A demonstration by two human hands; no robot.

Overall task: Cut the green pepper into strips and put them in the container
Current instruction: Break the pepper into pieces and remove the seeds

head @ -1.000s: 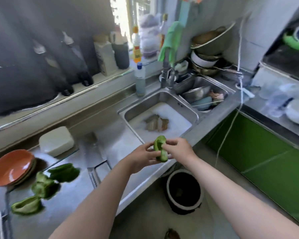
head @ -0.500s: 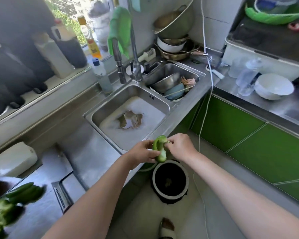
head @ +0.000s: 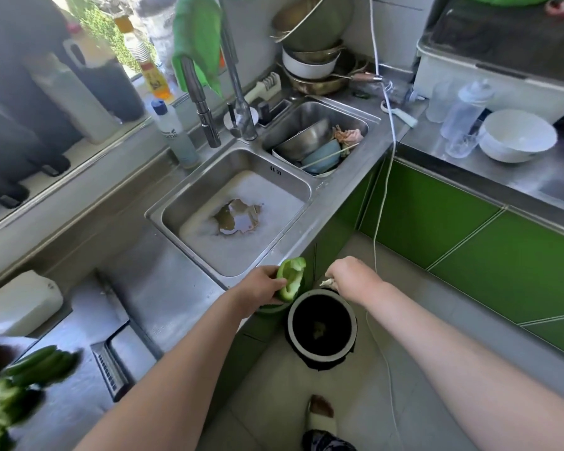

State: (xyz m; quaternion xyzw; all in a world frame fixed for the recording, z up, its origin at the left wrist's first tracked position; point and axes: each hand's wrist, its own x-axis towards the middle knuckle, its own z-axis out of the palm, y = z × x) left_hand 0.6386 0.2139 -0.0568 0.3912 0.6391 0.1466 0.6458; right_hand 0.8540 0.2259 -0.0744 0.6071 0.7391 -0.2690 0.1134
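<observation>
Green pepper half (head: 290,279) was gripped in left hand (head: 261,288), right hand (head: 352,276) pinched pale pith (head: 327,282) over bin (head: 321,327); looked mid-coring, no strips cut yet.

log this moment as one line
left hand: holds pepper piece | right hand: pinches pale scrap above bin | phase: likely deseeding
</observation>
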